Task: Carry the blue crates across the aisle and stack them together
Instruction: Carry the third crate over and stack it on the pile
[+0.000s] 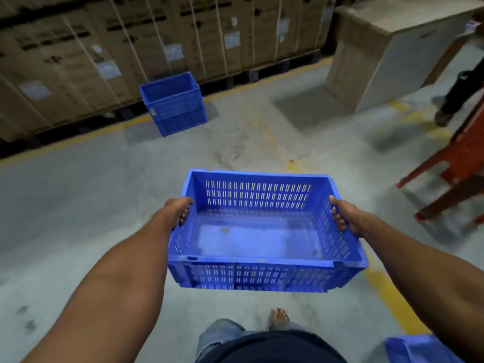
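I hold an empty blue slotted crate (262, 231) in the air in front of my waist, above the concrete floor. My left hand (178, 210) grips its left rim with fingers curled inside the wall. My right hand (344, 214) grips the right rim the same way. Across the aisle, a stack of blue crates (174, 104) stands on the floor against the row of cardboard cartons. The corner of another blue crate (416, 348) shows at the bottom right, partly hidden by my right arm.
Tall strapped cardboard cartons (131, 48) on pallets line the far side behind a yellow floor line (78, 136). A large wrapped box (392, 48) stands at the back right. A red plastic chair (458, 163) and another person's leg (455, 100) are at the right.
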The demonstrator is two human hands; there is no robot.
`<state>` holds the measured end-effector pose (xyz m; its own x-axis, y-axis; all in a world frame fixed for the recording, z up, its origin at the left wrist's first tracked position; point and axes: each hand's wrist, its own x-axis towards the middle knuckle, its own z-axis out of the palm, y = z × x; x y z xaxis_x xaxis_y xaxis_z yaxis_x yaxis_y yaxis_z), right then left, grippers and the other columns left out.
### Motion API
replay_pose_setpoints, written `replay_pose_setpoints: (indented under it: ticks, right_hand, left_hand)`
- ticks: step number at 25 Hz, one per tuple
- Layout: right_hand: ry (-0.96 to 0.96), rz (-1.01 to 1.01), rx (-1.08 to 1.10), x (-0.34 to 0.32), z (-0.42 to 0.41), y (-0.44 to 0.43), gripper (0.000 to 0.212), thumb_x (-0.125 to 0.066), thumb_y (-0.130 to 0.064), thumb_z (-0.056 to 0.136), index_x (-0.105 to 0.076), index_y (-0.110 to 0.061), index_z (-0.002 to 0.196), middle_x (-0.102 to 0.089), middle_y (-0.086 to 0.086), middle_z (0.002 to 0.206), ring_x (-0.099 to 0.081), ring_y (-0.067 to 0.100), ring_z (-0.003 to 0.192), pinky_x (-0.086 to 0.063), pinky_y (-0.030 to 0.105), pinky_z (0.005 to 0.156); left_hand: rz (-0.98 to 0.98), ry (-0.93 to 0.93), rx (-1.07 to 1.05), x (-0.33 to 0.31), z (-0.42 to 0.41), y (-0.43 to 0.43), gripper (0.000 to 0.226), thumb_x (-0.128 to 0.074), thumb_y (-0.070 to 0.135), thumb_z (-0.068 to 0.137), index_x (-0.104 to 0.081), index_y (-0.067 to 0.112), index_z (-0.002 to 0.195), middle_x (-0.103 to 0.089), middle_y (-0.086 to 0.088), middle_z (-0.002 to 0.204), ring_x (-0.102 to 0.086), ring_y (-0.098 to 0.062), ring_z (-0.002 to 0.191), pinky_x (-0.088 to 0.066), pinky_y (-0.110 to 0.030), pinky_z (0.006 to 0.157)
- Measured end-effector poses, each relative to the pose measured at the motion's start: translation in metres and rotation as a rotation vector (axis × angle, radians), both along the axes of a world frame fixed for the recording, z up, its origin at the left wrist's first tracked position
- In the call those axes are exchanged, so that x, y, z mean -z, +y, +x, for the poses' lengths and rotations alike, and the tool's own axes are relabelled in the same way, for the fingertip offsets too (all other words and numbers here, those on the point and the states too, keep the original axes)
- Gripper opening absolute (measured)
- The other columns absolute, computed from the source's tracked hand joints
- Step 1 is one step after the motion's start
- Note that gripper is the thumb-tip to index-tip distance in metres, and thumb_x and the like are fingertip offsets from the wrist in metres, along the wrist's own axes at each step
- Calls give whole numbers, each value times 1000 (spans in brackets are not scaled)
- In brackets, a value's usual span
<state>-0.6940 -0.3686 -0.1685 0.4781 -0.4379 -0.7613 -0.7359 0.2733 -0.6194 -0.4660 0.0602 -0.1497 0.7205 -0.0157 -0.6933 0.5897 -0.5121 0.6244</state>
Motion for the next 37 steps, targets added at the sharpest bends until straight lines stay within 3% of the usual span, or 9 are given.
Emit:
replay_pose_setpoints:
  ticks: [6,9,11,15,22,29,31,33,37]
  right_hand:
    - [-24,-242,-153,9,196,-6,47,-58,-45,97,-44,-13,66,-33,4,46,-26,17,36,-27,24,42]
    - [53,-458,-281,23,302,7,50,-60,-49,92,-59,-4,71,-54,14,51,-52,26,41,-45,34,51]
    - [81,-610,-345,17,377,21,53,-56,-49,92,-67,3,88,-63,20,62,-66,34,58,-51,35,60]
    - [42,-753,-382,-12,508,49,50,-54,-40,97,-65,6,113,-68,31,109,-66,43,102,-51,38,80]
    - [3,-889,-389,-34,712,43,47,-53,-36,98,-61,5,120,-62,32,123,-62,46,112,-51,42,88]
    - [-25,-841,-619,-15,938,-9,37,-55,-27,92,-63,0,116,-67,28,114,-66,43,103,-53,40,82]
    - [-16,-823,-659,-19,1001,-22,35,-55,-26,92,-62,0,116,-67,27,113,-66,42,102,-51,38,79]
    - [-21,-803,-666,-26,1056,-30,33,-54,-25,93,-61,-2,114,-67,25,111,-66,41,101,-49,36,75]
    - [-53,-718,-747,-20,1151,-33,28,-53,-21,91,-56,-4,114,-67,25,113,-66,40,100,-53,40,79]
  left_hand:
    - [184,-151,-143,-2,115,16,28,-59,18,85,-47,10,61,-40,-5,40,-34,-16,31,-28,-18,43]
    - [399,-289,-137,2,189,30,25,-58,26,81,-64,2,81,-67,-18,76,-66,-31,68,-46,-29,60]
    - [454,-344,-133,5,251,41,35,-58,27,84,-67,-2,100,-70,-22,99,-69,-37,93,-49,-34,72]
    - [503,-380,-124,-11,373,54,43,-57,27,89,-64,-7,116,-66,-29,115,-65,-43,107,-52,-40,85]
    - [497,-365,-181,-19,587,54,48,-55,37,83,-69,-2,107,-72,-25,104,-71,-40,93,-60,-43,81]
    - [523,-336,-244,7,780,14,52,-59,33,91,-50,-2,127,-64,-27,122,-66,-44,107,-56,-45,88]
    - [482,-300,-265,5,831,2,48,-57,24,89,-43,1,128,-69,-25,109,-70,-40,91,-59,-41,73]
    - [391,-251,-250,3,872,-1,35,-51,13,88,-42,4,120,-67,-17,82,-63,-29,62,-47,-27,50]
    - [292,-194,-257,16,951,13,24,-54,4,89,-47,1,112,-59,-13,71,-58,-25,63,-37,-26,51]
